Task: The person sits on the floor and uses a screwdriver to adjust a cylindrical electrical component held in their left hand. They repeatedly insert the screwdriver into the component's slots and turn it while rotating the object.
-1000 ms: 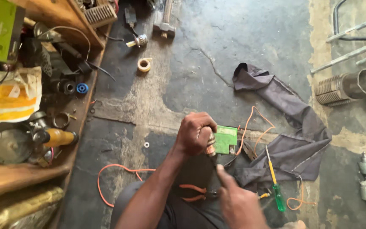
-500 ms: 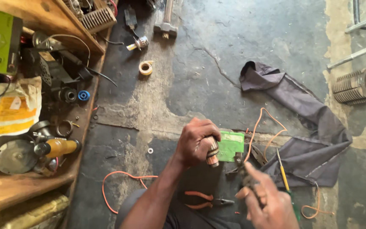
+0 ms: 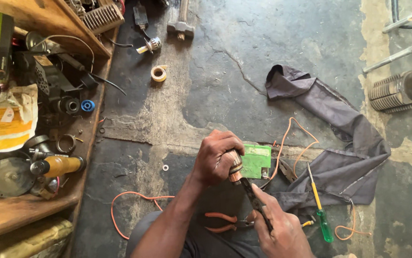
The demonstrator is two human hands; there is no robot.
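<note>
While seated over cracked concrete floor (image 3: 263, 43), person works small copper-wound motor armature (image 3: 235, 168), held just above green circuit board (image 3: 256, 161). Grey cloth (image 3: 339, 143) lies right, green-handled screwdriver (image 3: 321, 212) near it, orange pliers (image 3: 221, 222) by knees. Left hand (image 3: 218, 157): fingers wrapped tight round armature. Right hand (image 3: 282, 229): fingers closed on dark slim tool (image 3: 255, 203), tip at copper end. Best kept steady, tip pressed lightly, armature braced. Half second earlier, right hand sat further right, tool clear of armature.
</note>
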